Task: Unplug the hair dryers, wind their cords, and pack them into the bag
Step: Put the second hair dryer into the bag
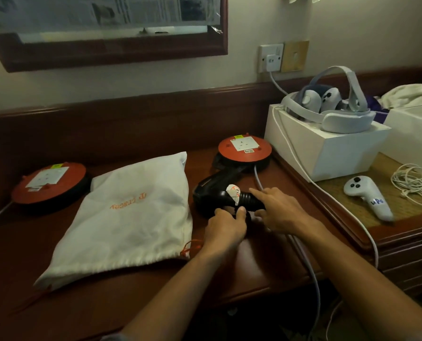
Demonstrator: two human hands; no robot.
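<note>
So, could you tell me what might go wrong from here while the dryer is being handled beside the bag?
1. The grey cable from the orange socket reel runs right under the right hand; winding could snag it and drag the reel.
2. Both hands crowd the black hair dryer at its handle end; the left hand could lose its hold.
3. The white bag lies flat, its mouth apparently closed, so packing may need a free hand.

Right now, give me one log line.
left hand: grips hair dryer | right hand: fingers on handle end | bag: flat, left of dryer
</note>
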